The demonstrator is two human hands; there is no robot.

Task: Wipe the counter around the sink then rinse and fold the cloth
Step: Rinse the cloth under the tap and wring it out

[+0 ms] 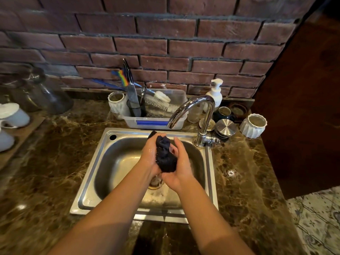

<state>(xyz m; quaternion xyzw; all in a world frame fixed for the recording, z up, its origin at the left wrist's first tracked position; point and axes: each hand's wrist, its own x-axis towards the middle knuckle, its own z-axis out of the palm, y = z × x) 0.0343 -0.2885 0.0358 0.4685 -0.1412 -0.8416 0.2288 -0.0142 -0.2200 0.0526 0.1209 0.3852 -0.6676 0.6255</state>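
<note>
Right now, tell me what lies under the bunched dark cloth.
Under the bunched dark cloth sits the steel sink basin; its round drain is partly covered by both hands.

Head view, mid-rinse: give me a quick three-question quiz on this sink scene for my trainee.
1. True or false: the dark cloth lies spread flat on the counter.
2. Which hands grip the cloth? A) left hand only B) right hand only C) both
3. Fill in: the white soap pump bottle stands behind the ____.

Key: 1. False; it is bunched up between the hands, held over the sink. 2. C. 3. Faucet.
</note>
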